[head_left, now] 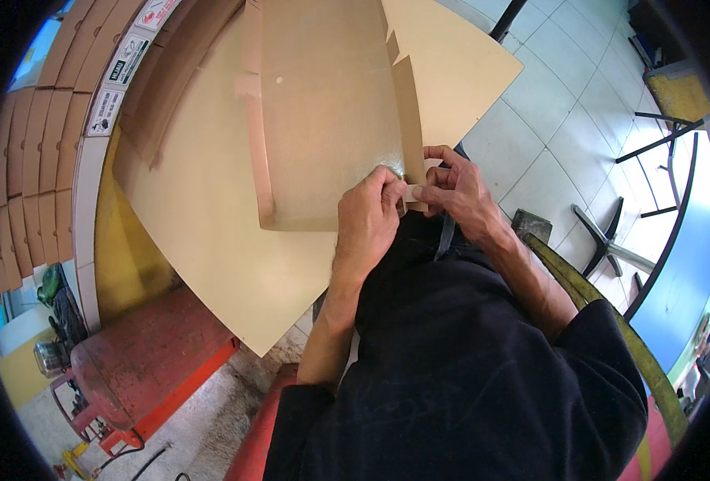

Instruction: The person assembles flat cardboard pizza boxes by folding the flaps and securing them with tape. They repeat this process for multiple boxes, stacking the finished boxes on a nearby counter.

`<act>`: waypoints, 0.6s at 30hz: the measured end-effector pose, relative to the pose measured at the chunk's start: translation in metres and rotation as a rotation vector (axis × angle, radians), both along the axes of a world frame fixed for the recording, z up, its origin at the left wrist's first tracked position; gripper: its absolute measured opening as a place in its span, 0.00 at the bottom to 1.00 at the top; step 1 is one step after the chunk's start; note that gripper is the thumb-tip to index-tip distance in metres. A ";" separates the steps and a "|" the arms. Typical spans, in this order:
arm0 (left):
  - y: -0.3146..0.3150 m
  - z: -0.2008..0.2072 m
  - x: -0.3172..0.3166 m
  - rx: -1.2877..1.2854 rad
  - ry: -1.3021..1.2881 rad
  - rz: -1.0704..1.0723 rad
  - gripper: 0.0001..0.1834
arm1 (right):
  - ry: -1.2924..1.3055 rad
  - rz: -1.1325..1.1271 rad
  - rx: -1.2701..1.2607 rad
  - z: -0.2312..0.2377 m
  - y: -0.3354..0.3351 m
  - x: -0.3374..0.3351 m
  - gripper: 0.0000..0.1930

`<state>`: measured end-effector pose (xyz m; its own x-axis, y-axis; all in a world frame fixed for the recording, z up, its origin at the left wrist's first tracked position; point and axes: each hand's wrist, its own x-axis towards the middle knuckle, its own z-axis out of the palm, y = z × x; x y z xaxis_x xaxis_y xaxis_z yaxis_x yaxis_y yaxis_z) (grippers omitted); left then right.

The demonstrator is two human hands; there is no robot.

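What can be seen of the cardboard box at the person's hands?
The box is plain brown cardboard with a slight sheen, a small pale round spot toward its left side, and folded flaps along its left and right sides. It lies open over the cream table, its far end out of view. The left hand and right hand pinch its near right corner.

The cardboard (331,128) is brown — the tabletop (211,248) pale cream

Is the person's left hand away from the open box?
No, the left hand and right hand both touch one corner of the open box.
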<state>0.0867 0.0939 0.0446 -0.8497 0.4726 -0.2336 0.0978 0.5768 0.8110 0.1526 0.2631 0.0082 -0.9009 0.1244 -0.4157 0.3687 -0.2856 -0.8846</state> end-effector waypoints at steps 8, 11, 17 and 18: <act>0.001 -0.003 -0.010 0.122 -0.188 -0.024 0.08 | 0.039 0.047 0.093 0.007 0.003 -0.009 0.31; 0.005 0.006 -0.010 0.099 -0.266 0.002 0.08 | 0.032 0.062 0.085 0.013 0.004 -0.011 0.31; -0.003 -0.004 -0.017 0.149 -0.354 -0.078 0.07 | -0.006 0.122 0.199 0.031 0.018 -0.007 0.31; -0.001 -0.002 -0.017 0.107 -0.307 -0.106 0.07 | -0.004 0.122 0.191 0.030 0.018 -0.008 0.31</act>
